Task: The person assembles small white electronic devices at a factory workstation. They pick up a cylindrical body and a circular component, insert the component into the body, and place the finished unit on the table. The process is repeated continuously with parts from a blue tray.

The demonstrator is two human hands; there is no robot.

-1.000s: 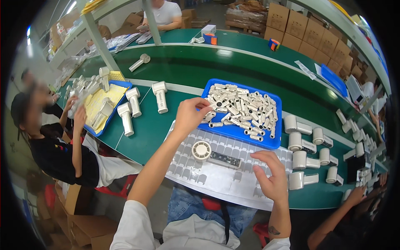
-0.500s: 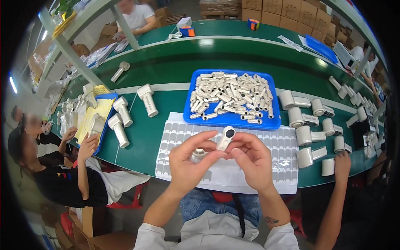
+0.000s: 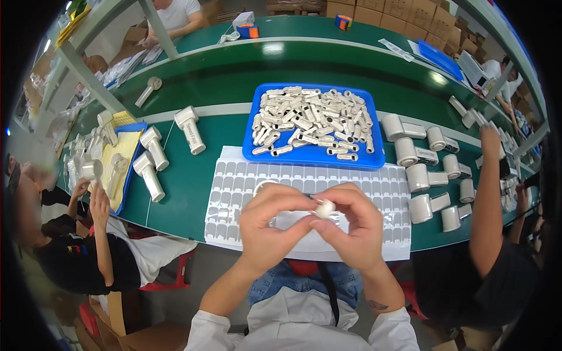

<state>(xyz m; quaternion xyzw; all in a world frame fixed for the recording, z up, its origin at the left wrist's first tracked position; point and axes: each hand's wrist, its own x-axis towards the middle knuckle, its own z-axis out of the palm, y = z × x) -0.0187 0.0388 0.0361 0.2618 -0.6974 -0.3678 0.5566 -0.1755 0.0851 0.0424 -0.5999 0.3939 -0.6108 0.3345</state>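
Observation:
My left hand (image 3: 274,225) and my right hand (image 3: 346,225) meet over the near edge of the bench and together pinch a small white plastic part (image 3: 324,207). A clear ring (image 3: 264,186) shows just above my left fingers. Under my hands lies a white sheet of small grey stickers (image 3: 304,181). Beyond it stands a blue tray (image 3: 374,159) heaped with several small white plastic pieces (image 3: 310,120).
White handle-shaped devices (image 3: 190,128) lie left of the sheet, more (image 3: 418,175) to the right. A second blue tray with a yellow pad (image 3: 120,161) sits far left by a seated person (image 3: 82,257). Another person's arm (image 3: 486,199) reaches in at the right. Cardboard boxes line the back.
My left hand came back from the blue tray with a small white part. Both hands drew together near my body and now hold the part lower over the sticker sheet.

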